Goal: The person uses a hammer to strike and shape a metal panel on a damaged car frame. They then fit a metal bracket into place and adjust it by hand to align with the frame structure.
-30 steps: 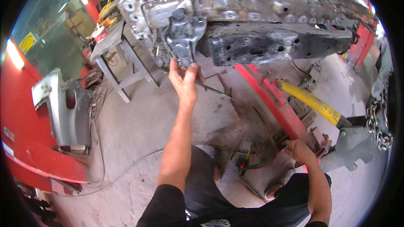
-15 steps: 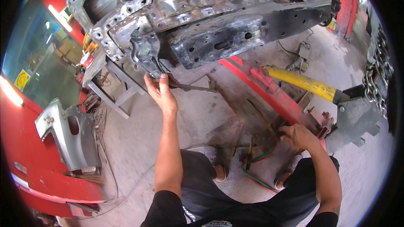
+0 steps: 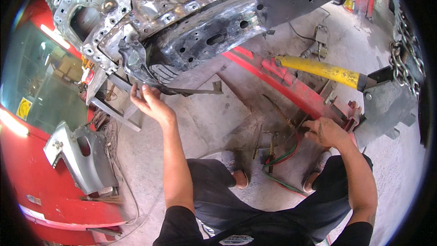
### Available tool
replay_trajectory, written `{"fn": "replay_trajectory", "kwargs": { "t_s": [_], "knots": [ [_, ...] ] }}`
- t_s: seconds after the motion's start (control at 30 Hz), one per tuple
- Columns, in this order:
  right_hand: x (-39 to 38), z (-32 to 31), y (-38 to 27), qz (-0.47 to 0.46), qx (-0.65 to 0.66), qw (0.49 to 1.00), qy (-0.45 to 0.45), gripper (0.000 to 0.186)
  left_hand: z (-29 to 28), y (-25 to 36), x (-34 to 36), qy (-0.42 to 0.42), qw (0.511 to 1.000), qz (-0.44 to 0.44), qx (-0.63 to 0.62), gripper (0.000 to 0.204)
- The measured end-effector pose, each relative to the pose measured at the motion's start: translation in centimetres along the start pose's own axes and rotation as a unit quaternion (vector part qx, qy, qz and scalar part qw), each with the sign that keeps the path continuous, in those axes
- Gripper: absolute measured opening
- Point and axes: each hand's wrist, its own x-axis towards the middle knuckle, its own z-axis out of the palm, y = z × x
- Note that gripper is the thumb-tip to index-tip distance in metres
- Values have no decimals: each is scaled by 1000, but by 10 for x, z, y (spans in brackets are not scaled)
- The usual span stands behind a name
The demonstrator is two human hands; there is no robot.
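My left hand (image 3: pixel 154 107) reaches up to a dark, curved metal bracket (image 3: pixel 136 64), its thumb and fingers closed on the lower edge. A long thin metal strip (image 3: pixel 200 91) sticks out to the right from beneath it, with slat-like ribs just above. The bracket sits against a bare, spot-marked vehicle frame (image 3: pixel 177 7), beside a black beam with holes (image 3: pixel 218 34). Low on the right, my right hand (image 3: pixel 327 132) has curled fingers beside a red steel beam (image 3: pixel 291 89). What they hold, if anything, is hidden. Red and green hoses (image 3: pixel 284 183) run below it.
A yellow cylinder (image 3: pixel 321 70) slopes above the red beam. Chains (image 3: pixel 400 64) hang at the right. A hammer (image 3: pixel 273 148) and a thin rod (image 3: pixel 276 109) lie on the floor. To the left are a metal stand (image 3: pixel 116 114) and a silver fender (image 3: pixel 84 159).
The view has shifted, so the frame and bracket sit higher and further left. My left hand has moved left along the bracket's lower edge, and more of its ribs show. The right hand stays curled.
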Motion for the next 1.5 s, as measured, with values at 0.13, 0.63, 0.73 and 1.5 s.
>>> {"fn": "replay_trajectory", "kwargs": {
  "t_s": [0.13,0.63,0.73,1.5],
  "knots": [
    [-4,0,2,4,1,1000,4,33,-1,4,6,48,996,65,29,37],
    [-10,6,15,-7,14,1000,19,39,27,47,-27,7,973,210,93,42],
    [-10,1,12,11,16,1000,2,40,36,53,-35,-3,971,222,91,39],
    [-15,6,22,-32,16,998,47,35,83,48,-103,-212,954,205,-55,46]
  ]
}}
